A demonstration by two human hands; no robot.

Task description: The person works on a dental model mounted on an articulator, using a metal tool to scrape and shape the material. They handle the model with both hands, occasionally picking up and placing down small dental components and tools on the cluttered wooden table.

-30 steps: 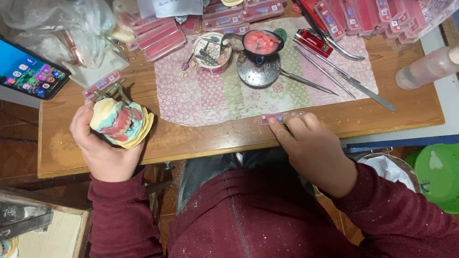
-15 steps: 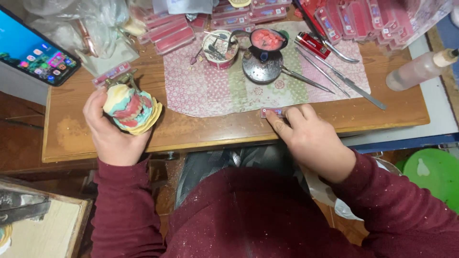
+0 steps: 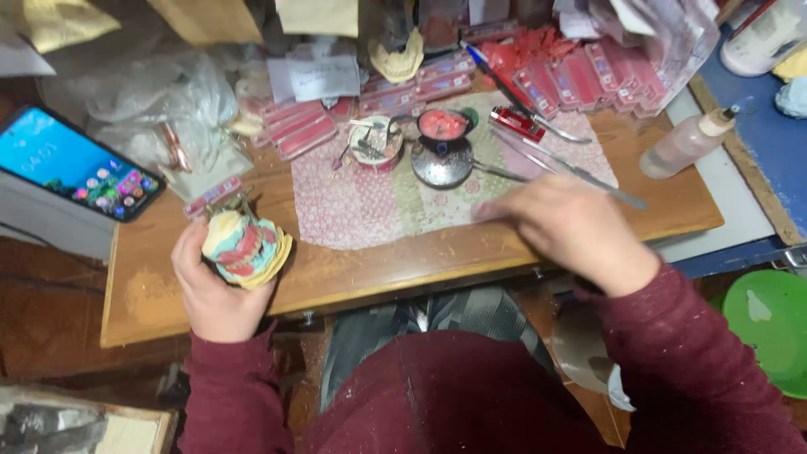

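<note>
At the near left table edge, the left hand (image 3: 217, 290) grips the dental cast (image 3: 244, 248), while the right hand (image 3: 572, 231) (blurred, grip unclear) hovers well apart over the patterned cloth (image 3: 370, 210).

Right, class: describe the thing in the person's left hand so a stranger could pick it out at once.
Start at the wooden table and go to its near left edge. There the left hand holds a dental model, a cream and pale green cast with pink gums. Unlike the flat pink boxes behind, it is chunky and held off the table.
</note>
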